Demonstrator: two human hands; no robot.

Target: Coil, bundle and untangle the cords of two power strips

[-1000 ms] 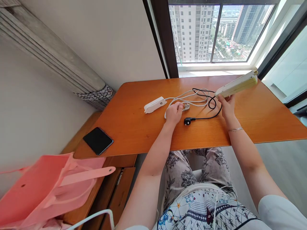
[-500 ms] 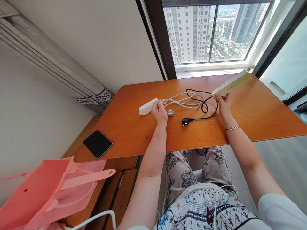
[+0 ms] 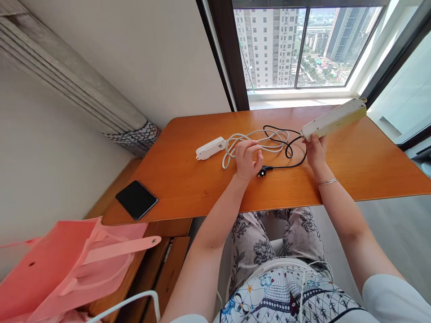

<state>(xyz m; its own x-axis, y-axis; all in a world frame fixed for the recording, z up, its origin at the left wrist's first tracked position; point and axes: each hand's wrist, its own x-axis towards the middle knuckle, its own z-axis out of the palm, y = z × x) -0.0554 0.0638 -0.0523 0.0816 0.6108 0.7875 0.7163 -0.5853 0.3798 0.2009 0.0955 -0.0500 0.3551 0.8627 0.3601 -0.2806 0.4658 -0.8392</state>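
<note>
My right hand [image 3: 316, 150] grips the near end of a long white power strip [image 3: 336, 119] with a yellowed side, tilted up above the table. From that end a black cord [image 3: 289, 154] runs down to a black plug [image 3: 264, 171] on the wood. My left hand [image 3: 248, 159] is over the table beside the black plug, its fingers loosely bent and the thumb apart, with nothing seen in it. Behind its fingers lies a looped white cord [image 3: 232, 150]. This cord leads to a smaller white power strip [image 3: 211, 148] lying flat. The white cord's plug is hidden.
A black tablet or phone [image 3: 136, 200] lies at the left of the brown wooden table [image 3: 182, 193]. A pink bag [image 3: 67, 264] stands by the open drawer at lower left. The window [image 3: 269, 49] is behind the table, and a tied curtain [image 3: 84, 85] hangs left.
My left hand has let go of the smaller power strip and moved right, toward the black plug. My right hand has shifted the long power strip slightly to the right.
</note>
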